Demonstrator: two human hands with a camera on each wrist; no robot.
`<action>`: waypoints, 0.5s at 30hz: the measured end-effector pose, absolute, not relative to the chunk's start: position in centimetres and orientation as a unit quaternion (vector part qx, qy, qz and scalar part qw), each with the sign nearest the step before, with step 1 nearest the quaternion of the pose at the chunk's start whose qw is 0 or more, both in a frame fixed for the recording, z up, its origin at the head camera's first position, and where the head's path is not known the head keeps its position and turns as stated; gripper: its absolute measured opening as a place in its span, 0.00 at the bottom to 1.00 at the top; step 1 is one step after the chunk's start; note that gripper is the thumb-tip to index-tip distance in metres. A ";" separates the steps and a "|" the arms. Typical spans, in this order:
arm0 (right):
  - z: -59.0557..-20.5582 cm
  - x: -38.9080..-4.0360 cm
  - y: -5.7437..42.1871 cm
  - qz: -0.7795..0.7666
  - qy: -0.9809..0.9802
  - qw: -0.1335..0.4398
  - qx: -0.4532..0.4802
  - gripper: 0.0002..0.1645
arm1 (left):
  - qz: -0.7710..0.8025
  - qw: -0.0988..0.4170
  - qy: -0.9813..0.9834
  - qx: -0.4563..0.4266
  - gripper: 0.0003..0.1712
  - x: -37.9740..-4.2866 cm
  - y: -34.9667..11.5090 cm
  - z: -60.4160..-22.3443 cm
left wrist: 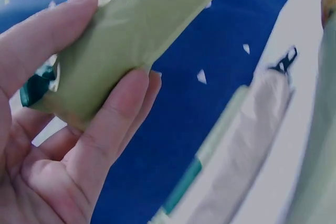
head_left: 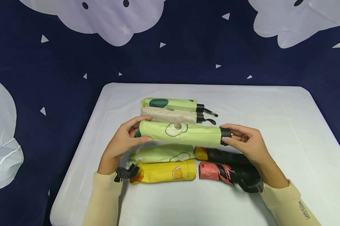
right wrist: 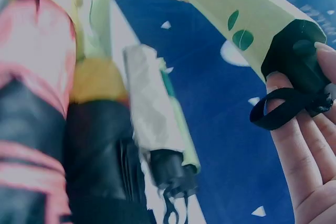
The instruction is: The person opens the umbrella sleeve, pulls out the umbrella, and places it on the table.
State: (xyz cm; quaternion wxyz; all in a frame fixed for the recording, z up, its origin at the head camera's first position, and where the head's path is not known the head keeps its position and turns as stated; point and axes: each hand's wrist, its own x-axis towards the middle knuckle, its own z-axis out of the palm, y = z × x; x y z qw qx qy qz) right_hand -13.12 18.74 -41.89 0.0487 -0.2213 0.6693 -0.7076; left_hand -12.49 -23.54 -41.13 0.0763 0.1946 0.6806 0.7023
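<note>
A folded umbrella point(head_left: 198, 135) in a light green avocado-print sleeve is held level above the table between both hands. My left hand point(head_left: 119, 141) grips its dark green left end, thumb on the near side and fingers on the far side. At the other end, my right hand point(head_left: 247, 141) pinches the black handle point(right wrist: 296, 59), from which a wrist strap point(right wrist: 275, 109) hangs. Just behind it lie a beige umbrella point(head_left: 170, 115) and a green one point(head_left: 181, 104), black handles to the right. Partly covered in front is another avocado-print umbrella point(head_left: 158, 154).
Nearest the front lies a yellow umbrella point(head_left: 164, 172) with orange-slice print. Right of it are a red-and-black umbrella point(head_left: 210, 171) and a black one with a yellow end point(head_left: 220, 155), both under the right forearm. The white table point(head_left: 285, 106) meets a dark blue patterned cloth point(head_left: 192, 62) behind.
</note>
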 end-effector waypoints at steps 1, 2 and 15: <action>-41.6 -12.5 18.8 -0.713 0.664 0.043 -0.222 0.24 | 0.701 0.080 0.680 0.200 0.39 -12.2 -23.4 -40.4; -41.3 -12.0 18.8 -0.713 0.664 0.036 -0.223 0.24 | 0.697 0.081 0.682 0.205 0.39 -12.0 -23.3 -39.7; -41.6 -7.0 19.9 -0.738 0.619 0.008 -0.267 0.28 | 0.679 0.082 0.700 0.205 0.35 -7.0 -21.2 -38.5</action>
